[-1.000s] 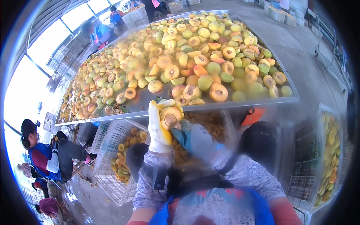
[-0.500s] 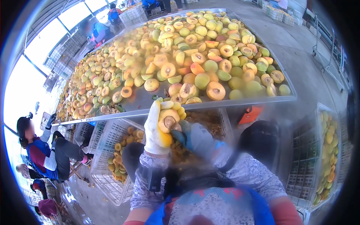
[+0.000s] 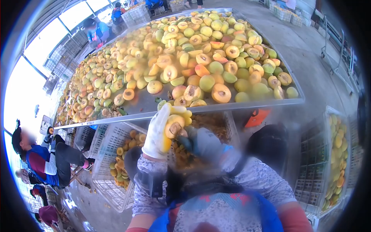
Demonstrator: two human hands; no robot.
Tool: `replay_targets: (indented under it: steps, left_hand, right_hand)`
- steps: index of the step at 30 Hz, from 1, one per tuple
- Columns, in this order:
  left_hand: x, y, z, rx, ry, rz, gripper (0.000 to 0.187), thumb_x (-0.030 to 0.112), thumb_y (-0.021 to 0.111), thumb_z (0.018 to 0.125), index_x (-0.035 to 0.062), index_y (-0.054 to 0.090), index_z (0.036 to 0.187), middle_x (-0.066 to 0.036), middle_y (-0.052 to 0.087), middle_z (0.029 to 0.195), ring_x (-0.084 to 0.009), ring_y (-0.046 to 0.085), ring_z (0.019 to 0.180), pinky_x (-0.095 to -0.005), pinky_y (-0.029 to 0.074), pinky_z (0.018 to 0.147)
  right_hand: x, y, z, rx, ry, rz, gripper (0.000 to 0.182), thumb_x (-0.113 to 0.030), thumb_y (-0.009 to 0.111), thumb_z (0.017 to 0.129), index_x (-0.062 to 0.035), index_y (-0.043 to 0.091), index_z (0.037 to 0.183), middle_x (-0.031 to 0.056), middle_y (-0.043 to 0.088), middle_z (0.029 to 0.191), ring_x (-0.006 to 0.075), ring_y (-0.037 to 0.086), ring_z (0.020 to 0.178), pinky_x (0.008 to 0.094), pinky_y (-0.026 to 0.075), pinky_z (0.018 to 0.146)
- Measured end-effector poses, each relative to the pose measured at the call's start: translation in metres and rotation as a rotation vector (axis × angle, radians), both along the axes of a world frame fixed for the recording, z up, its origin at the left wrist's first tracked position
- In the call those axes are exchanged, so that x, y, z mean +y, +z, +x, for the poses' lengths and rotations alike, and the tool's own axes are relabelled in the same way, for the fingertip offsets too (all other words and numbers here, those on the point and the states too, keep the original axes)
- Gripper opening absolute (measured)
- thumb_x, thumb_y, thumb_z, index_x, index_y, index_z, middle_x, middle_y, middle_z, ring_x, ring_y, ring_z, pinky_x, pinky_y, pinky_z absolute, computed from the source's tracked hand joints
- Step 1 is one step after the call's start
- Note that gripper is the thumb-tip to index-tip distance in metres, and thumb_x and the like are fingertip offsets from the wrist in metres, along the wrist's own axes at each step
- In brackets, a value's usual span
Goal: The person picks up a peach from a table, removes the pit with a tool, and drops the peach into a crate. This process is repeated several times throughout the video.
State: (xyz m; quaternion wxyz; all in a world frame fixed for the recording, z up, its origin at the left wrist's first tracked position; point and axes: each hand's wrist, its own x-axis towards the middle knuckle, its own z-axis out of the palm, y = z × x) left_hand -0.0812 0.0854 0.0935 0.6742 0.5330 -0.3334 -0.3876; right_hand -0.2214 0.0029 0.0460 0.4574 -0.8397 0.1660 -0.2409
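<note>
Noted, since the earlier frame, a left grip (image 3: pixel 157 131) leaned farther to the right at the top, with a cut fruit (image 3: pixel 172 127) carried along in it, and little change in the right grip (image 3: pixel 206 143). Noted also a co-worker (image 3: pixel 40 158) at the left tipped farther back, with a fruit piece (image 3: pixel 50 130) now raised near the left corner of the surface (image 3: pixel 145 101). Allowed for some shift of view in all of this.

Found the left grip, gloved in white and yellow, clamped around the cut fruit. Found the cut face turned toward the right grip, presumably to leave the brown middle in sight and within reach. Observed the right grip, gloved in grey-blue, with fingertips at the near right edge of the cut fruit; could not tell, through the blur, whether closed on anything.

Located the cut fruit just near of the surface, above a middle crate (image 3: pixel 233 129) between the knees (image 3: pixel 270 143), probably set there to catch pieces directly below. Recorded a fruit spread (image 3: pixel 170 72) across the surface, bounded by a raised rim, apparently to stop rolling. Recorded a left crate (image 3: pixel 102 154) and a right crate (image 3: pixel 309 195), both bearing fruit, likely flanking the seat for short reach.
</note>
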Motion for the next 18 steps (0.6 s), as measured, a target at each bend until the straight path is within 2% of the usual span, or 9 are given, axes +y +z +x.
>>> replay_targets:
  steps: [1, 3, 4, 6, 7, 10, 13, 15, 18]
  left_hand:
    - [-0.005, -0.001, -0.009, -0.104, 0.061, -0.086, 0.053, 0.046, 0.048, 0.106, -0.0009, 0.053, 0.132, -0.019, 0.066, 0.118, -0.0259, 0.07, 0.094, -0.0299, 0.059, 0.078]
    - [-0.014, -0.007, -0.022, -0.161, 0.18, -0.203, 0.057, 0.049, 0.048, 0.105, 0.0015, 0.049, 0.138, -0.019, 0.063, 0.125, -0.026, 0.07, 0.097, -0.0319, 0.059, 0.08]
    - [-0.017, -0.018, -0.026, -0.111, 0.235, -0.232, 0.059, 0.05, 0.048, 0.104, 0.0028, 0.047, 0.14, -0.019, 0.061, 0.127, -0.0261, 0.069, 0.098, -0.0335, 0.06, 0.081]
    - [-0.023, -0.026, -0.035, 0.034, 0.302, -0.266, 0.061, 0.051, 0.047, 0.105, 0.0031, 0.045, 0.142, -0.019, 0.06, 0.129, -0.0271, 0.068, 0.098, -0.0396, 0.06, 0.083]
    - [-0.023, -0.023, -0.035, 0.039, 0.286, -0.255, 0.057, 0.049, 0.047, 0.105, 0.0035, 0.049, 0.139, -0.018, 0.063, 0.122, -0.0258, 0.068, 0.097, -0.0376, 0.058, 0.083]
    - [-0.019, -0.013, -0.027, 0.084, 0.216, -0.215, 0.05, 0.045, 0.048, 0.106, 0.0024, 0.057, 0.13, -0.016, 0.069, 0.107, -0.0241, 0.069, 0.092, -0.0343, 0.056, 0.079]
    - [-0.018, -0.011, -0.018, 0.154, 0.142, -0.175, 0.053, 0.047, 0.048, 0.105, -0.0022, 0.061, 0.12, -0.018, 0.07, 0.104, -0.0271, 0.07, 0.087, -0.0363, 0.058, 0.074]
    - [-0.019, -0.014, -0.016, 0.139, 0.13, -0.175, 0.054, 0.047, 0.048, 0.105, -0.0045, 0.063, 0.114, -0.019, 0.07, 0.106, -0.0289, 0.07, 0.086, -0.0374, 0.059, 0.072]
    - [-0.029, -0.015, -0.033, 0.214, 0.351, -0.254, 0.052, 0.045, 0.048, 0.105, -0.0044, 0.064, 0.11, -0.02, 0.071, 0.103, -0.029, 0.071, 0.085, -0.0384, 0.06, 0.071]
  right_hand:
    - [0.001, -0.004, 0.002, -0.035, -0.013, 0.034, 0.034, -0.033, 0.053, 0.105, -0.0034, 0.069, 0.099, 0.021, 0.07, 0.082, 0.0397, 0.066, 0.074, 0.0462, 0.05, 0.066]
    - [0.005, -0.011, 0.007, -0.145, 0.016, 0.333, 0.039, -0.036, 0.052, 0.106, -0.002, 0.068, 0.099, 0.0132, 0.07, 0.085, 0.0264, 0.065, 0.077, 0.0408, 0.049, 0.068]
    - [0.006, -0.012, 0.009, -0.203, 0.028, 0.482, 0.041, -0.037, 0.051, 0.107, -0.0012, 0.068, 0.098, 0.0092, 0.07, 0.087, 0.0197, 0.064, 0.079, 0.0381, 0.049, 0.07]
    - [0.01, -0.006, 0.009, -0.17, 0.104, 0.669, 0.044, -0.038, 0.05, 0.108, 0.0004, 0.068, 0.1, 0.0044, 0.066, 0.09, 0.0125, 0.057, 0.085, 0.0338, 0.048, 0.073]
    - [0.012, 0.0, 0.008, -0.15, 0.146, 0.762, 0.045, -0.039, 0.049, 0.108, 0.0012, 0.068, 0.1, 0.0019, 0.065, 0.091, 0.0089, 0.054, 0.088, 0.0316, 0.048, 0.075]
    - [-0.002, 0.033, -0.005, 0.204, 0.214, 0.955, 0.042, -0.035, 0.049, 0.109, 0.0024, 0.068, 0.104, 0.0024, 0.064, 0.086, 0.0072, 0.054, 0.088, 0.0284, 0.047, 0.075]
    - [-0.006, 0.014, -0.006, 0.043, 0.23, 0.518, 0.042, -0.033, 0.049, 0.109, 0.0042, 0.068, 0.106, 0.0023, 0.066, 0.082, 0.0077, 0.054, 0.085, 0.0295, 0.048, 0.075]
    - [-0.003, 0.004, -0.003, -0.022, 0.17, 0.457, 0.041, -0.032, 0.049, 0.108, 0.0043, 0.068, 0.107, 0.0033, 0.067, 0.079, 0.0076, 0.054, 0.084, 0.0318, 0.048, 0.074]
    - [-0.001, 0.001, -0.001, -0.013, 0.185, 0.498, 0.036, -0.026, 0.049, 0.108, 0.0042, 0.068, 0.111, 0.0072, 0.07, 0.08, 0.0117, 0.057, 0.08, 0.0353, 0.049, 0.074]
